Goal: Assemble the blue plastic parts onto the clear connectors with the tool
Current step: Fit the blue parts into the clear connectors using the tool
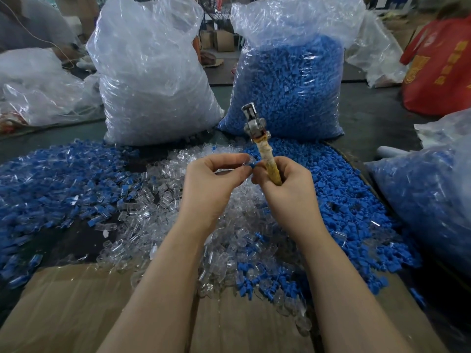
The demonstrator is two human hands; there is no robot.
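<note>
Both forearms reach forward, hands raised together over the pile of clear connectors [178,212]. Right hand [283,182] fist-grips the tool [260,143], metal head up; left hand [214,182] pinches a blue plastic part [251,164] against right fingertips.

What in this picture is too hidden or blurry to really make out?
- Head view: the small blue part between both hands is mostly covered by fingertips, so its fit with any clear piece is unclear.
- The tool handle's lower end is hidden inside the right hand.
- The left hand hides its own palm.
- The red bag lettering is blurred and cut off by the right edge.
</note>
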